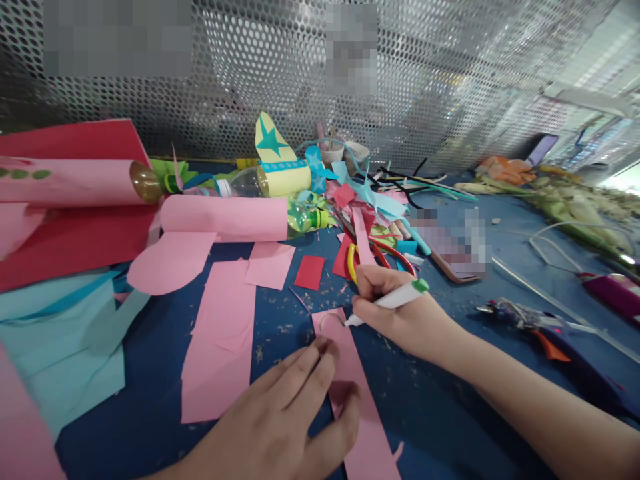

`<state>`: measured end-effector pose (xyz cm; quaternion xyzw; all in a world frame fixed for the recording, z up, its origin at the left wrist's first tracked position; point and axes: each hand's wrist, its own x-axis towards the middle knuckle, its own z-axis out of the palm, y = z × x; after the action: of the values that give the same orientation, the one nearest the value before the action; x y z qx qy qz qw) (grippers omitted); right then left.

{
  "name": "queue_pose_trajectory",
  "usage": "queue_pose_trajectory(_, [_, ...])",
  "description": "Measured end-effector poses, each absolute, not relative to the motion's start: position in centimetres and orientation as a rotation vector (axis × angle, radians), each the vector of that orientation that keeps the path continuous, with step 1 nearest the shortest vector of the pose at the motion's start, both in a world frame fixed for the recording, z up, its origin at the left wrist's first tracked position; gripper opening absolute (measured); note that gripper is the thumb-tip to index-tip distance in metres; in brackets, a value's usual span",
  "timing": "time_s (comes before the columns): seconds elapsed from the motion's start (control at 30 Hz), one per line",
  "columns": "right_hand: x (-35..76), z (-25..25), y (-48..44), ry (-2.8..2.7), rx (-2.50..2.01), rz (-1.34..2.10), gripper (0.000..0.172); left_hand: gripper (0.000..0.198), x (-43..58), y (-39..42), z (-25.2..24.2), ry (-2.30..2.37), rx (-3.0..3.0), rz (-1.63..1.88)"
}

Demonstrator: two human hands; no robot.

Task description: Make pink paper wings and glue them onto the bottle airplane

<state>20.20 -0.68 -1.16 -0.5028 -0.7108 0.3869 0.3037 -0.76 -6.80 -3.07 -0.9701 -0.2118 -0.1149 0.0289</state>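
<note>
My right hand (405, 313) grips a white marker (393, 300) with a green end. The marker's tip touches a pink paper strip (363, 407) near its far end, where a thin dark curved line shows. Resting on that strip, my left hand (295, 407) has its fingers stretched out and holds nothing. A wider pink paper piece (223, 340) lies left of the strip. Beyond it is a plastic bottle wrapped in pink paper (225, 218), with a rounded pink flap at its side. A small red paper square (310, 272) lies close by.
Red-and-yellow-handled scissors (395, 257) lie among paper scraps beyond my right hand. A phone (453, 250) and a glue gun (545, 333) are on the right. A yellow-wrapped bottle (285, 179) stands near the perforated metal panel (250, 60). Light blue paper (65, 353) lies at left.
</note>
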Motion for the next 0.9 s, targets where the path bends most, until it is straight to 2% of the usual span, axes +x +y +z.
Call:
queue_pose_trajectory(0.17, [20.3, -1.1, -0.6, -1.766, -1.302, 1.013, 0.024, 0.042, -1.1, -6.9, -3.1, -0.689, -3.128, -0.417])
queue_pose_trajectory(0.33, [21.5, -0.8, 0.4, -1.446, -1.324, 0.761, 0.020, 0.047, -1.0, -6.9, -3.8, -0.756, -3.182, -0.488])
queue_pose_trajectory(0.5, [23.5, -0.2, 1.6, -1.814, -1.434, 0.299, 0.006, 0.051, -0.9, -7.4, -5.6, -0.793, -3.049, -0.727])
queue_pose_trajectory(0.63, [25.2, 0.1, 1.8, -2.154, -1.660, -0.083, 0.022, 0.046, -1.2, -7.5, -6.2, -0.796, -3.065, -0.604])
queue_pose_trajectory(0.8, [26.1, 0.3, 1.6, -2.356, -1.870, -0.233, 0.049, 0.042, -1.2, -7.2, -6.0, -0.812, -2.856, -0.748])
queue_pose_trajectory(0.9, [25.8, 0.6, 1.1, -2.455, -1.983, -0.261, 0.053, 0.050, -1.1, -6.6, -4.5, -1.015, -2.760, -0.568])
